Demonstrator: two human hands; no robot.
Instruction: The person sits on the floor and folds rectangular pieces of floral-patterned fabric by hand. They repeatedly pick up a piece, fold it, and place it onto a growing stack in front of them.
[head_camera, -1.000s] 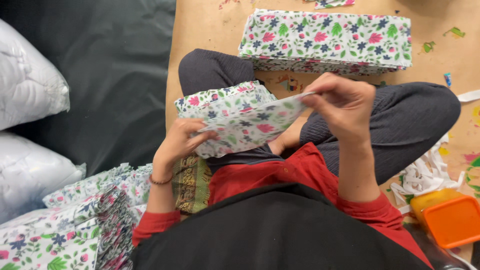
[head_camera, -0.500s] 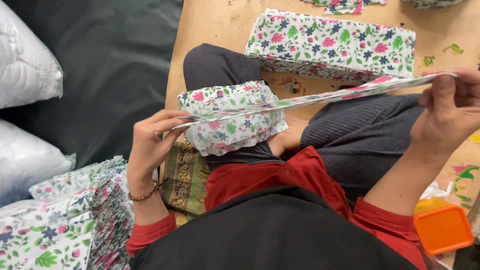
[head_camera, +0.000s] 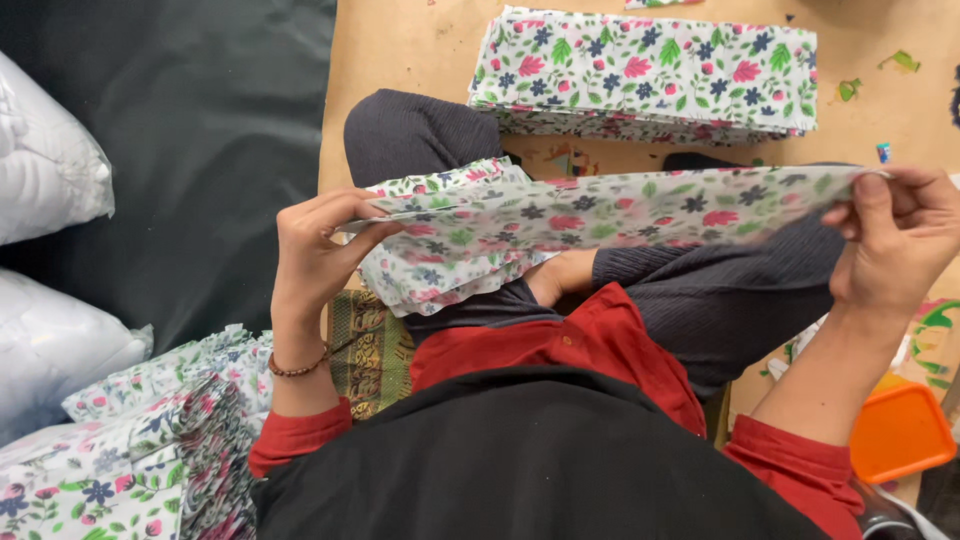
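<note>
A long strip of white floral fabric (head_camera: 620, 208) is stretched flat between both hands above my lap. My left hand (head_camera: 315, 250) pinches its left end, and my right hand (head_camera: 895, 245) pinches its right end. Under the strip, on my crossed legs, lies a small folded bundle of the same fabric (head_camera: 430, 275). A neat stack of folded floral pieces (head_camera: 650, 75) sits on the brown board (head_camera: 400, 50) beyond my knees.
A messy heap of floral fabric (head_camera: 130, 450) lies at lower left beside white stuffed bags (head_camera: 45, 170) on dark cloth. An orange plastic lid (head_camera: 900, 430) sits at lower right. Small paper scraps dot the board.
My right hand has pulled the fabric out to the right, unfolding it from a bunched piece into a long taut strip. My left hand has stayed at the left end.
</note>
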